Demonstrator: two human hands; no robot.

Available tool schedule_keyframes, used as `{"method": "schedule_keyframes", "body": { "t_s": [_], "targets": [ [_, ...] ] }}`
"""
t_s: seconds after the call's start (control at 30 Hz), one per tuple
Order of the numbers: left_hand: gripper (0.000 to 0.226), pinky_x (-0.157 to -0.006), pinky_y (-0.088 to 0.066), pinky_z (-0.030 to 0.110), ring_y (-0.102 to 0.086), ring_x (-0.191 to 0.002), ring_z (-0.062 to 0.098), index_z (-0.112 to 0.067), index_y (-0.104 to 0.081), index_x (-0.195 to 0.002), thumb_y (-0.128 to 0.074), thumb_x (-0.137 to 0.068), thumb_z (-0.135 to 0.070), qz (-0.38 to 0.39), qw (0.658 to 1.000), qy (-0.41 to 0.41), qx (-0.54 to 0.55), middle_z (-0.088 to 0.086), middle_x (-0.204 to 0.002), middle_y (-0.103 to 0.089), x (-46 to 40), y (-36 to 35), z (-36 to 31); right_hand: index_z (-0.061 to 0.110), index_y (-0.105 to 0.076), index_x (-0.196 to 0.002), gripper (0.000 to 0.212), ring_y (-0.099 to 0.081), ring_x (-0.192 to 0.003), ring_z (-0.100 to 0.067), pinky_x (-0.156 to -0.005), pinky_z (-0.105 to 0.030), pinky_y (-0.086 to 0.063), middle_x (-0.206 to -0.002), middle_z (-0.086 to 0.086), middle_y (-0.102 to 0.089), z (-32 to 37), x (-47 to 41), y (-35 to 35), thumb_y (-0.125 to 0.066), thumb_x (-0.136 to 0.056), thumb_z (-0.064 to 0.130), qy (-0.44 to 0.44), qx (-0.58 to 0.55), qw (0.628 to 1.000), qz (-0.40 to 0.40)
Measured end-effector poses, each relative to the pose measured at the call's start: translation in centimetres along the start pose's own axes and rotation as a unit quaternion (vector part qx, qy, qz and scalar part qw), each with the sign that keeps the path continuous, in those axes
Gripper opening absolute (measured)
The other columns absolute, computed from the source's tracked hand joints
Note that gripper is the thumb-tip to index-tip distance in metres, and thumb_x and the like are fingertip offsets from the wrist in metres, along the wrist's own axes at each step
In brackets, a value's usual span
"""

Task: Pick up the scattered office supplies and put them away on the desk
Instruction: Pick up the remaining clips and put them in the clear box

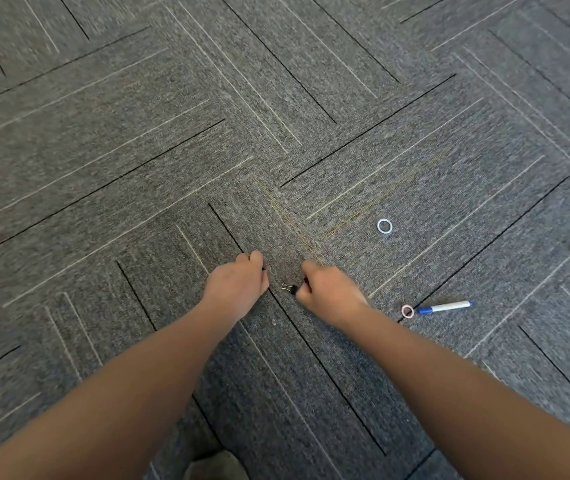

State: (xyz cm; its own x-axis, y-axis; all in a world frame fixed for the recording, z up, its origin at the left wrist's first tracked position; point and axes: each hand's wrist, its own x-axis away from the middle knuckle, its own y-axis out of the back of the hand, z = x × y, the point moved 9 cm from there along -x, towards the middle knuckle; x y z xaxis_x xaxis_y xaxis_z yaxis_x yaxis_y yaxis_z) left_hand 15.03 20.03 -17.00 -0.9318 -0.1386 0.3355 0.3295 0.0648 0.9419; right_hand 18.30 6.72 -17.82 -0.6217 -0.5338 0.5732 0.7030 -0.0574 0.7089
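Reaching down over a grey carpet floor (172, 150), the person extends both bare arms. The left hand (238, 289) is curled closed, with something small and dark just showing at its fingertips; what it is cannot be told. The right hand (328, 292) is curled closed too, its grip pinching a black binder clip (290, 288) whose wire handles point left, low over the carpet between the two hands. Right of the right hand lie a pink ring (407, 311) and, just beside it, a blue-capped marker (444, 307). A white ring (384, 226) lies farther up, well apart.
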Motion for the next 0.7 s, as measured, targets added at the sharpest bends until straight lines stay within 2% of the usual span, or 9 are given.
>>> {"method": "schedule_keyframes", "body": {
  "t_s": [0.1, 0.2, 0.27, 0.33, 0.47, 0.53, 0.63, 0.7],
  "targets": [
    [0.017, -0.040, -0.031, 0.025, -0.050, -0.051, 0.016, -0.014, -0.040, -0.096, -0.035, -0.098, -0.030, 0.013, 1.000, 0.005, 0.017, 0.002, -0.077, -0.052, 0.0, 0.1, 0.9, 0.019, -0.043, -0.095, 0.002, -0.053, -0.055, -0.012, -0.046, -0.021, -0.050, -0.074, -0.002, -0.057, 1.2, 0.0, -0.1, -0.044, -0.095, 0.017, 0.043, -0.004, 0.999, 0.001],
    [0.017, -0.040, -0.029, 0.024, -0.048, -0.050, 0.017, -0.013, -0.045, -0.096, -0.039, -0.097, -0.028, -0.020, 1.000, 0.002, 0.022, 0.000, -0.074, -0.053, 1.2, 0.7, 2.6, 0.021, -0.040, -0.109, 0.012, -0.051, -0.054, -0.011, -0.043, -0.018, -0.043, -0.074, -0.003, -0.057, 2.0, 0.2, -0.7, -0.042, -0.097, 0.020, 0.060, 0.012, 0.998, 0.012],
    [0.019, -0.039, -0.029, 0.024, -0.045, -0.048, 0.016, -0.012, -0.049, -0.098, -0.040, -0.097, -0.029, -0.036, 0.999, -0.017, 0.021, -0.002, -0.072, -0.048, 2.3, 0.8, 3.3, 0.021, -0.038, -0.116, 0.017, -0.052, -0.053, -0.012, -0.043, -0.018, -0.045, -0.074, -0.003, -0.056, 2.2, 0.2, -1.3, -0.040, -0.100, 0.023, 0.055, 0.024, 0.998, 0.016],
    [0.023, -0.040, -0.032, 0.024, -0.045, -0.049, 0.015, -0.012, -0.051, -0.103, -0.037, -0.098, -0.029, -0.017, 0.999, -0.045, 0.019, -0.003, -0.073, -0.047, 3.4, 0.1, 3.1, 0.019, -0.039, -0.117, 0.016, -0.052, -0.054, -0.013, -0.044, -0.022, -0.051, -0.074, -0.002, -0.055, 2.3, 0.1, -1.6, -0.038, -0.101, 0.022, 0.042, 0.039, 0.998, 0.013],
    [0.021, -0.042, -0.023, 0.016, -0.045, -0.059, 0.012, -0.013, -0.049, -0.110, -0.035, -0.100, -0.026, 0.013, 0.997, -0.065, 0.036, -0.004, -0.083, -0.046, 4.4, -0.8, 2.0, 0.013, -0.040, -0.122, 0.025, -0.058, -0.057, -0.015, -0.048, -0.029, -0.057, -0.076, -0.005, -0.057, 2.7, -0.4, -1.9, -0.043, -0.099, 0.006, 0.008, 0.083, 0.996, 0.019],
    [0.019, -0.044, -0.027, 0.018, -0.046, -0.062, 0.012, -0.013, -0.048, -0.111, -0.036, -0.100, -0.024, 0.021, 0.997, -0.063, 0.040, -0.004, -0.086, -0.046, 4.5, -0.8, 1.7, 0.011, -0.040, -0.126, 0.031, -0.061, -0.062, -0.017, -0.051, -0.029, -0.058, -0.079, -0.006, -0.058, 2.7, -0.4, -2.1, -0.045, -0.096, 0.004, -0.006, 0.082, 0.996, 0.028],
    [0.018, -0.053, -0.033, 0.022, -0.045, -0.063, 0.012, -0.013, -0.047, -0.114, -0.037, -0.100, -0.019, 0.027, 0.997, -0.056, 0.050, -0.003, -0.087, -0.047, 4.5, -0.9, 1.4, 0.010, -0.041, -0.125, 0.030, -0.063, -0.070, -0.017, -0.059, -0.032, -0.060, -0.082, -0.004, -0.057, 2.2, -0.1, -1.9, -0.050, -0.097, 0.015, -0.021, 0.080, 0.996, 0.036],
    [0.025, -0.056, -0.037, 0.025, -0.050, -0.068, 0.015, -0.013, -0.043, -0.123, -0.038, -0.098, -0.013, 0.025, 0.996, -0.061, 0.053, 0.001, -0.092, -0.053, 4.7, -0.8, 1.0, 0.011, -0.042, -0.125, 0.032, -0.061, -0.067, -0.015, -0.059, -0.032, -0.059, -0.079, -0.003, -0.056, 1.6, 0.2, -1.5, -0.054, -0.096, 0.016, -0.024, 0.102, 0.994, 0.030]
  ]
}}
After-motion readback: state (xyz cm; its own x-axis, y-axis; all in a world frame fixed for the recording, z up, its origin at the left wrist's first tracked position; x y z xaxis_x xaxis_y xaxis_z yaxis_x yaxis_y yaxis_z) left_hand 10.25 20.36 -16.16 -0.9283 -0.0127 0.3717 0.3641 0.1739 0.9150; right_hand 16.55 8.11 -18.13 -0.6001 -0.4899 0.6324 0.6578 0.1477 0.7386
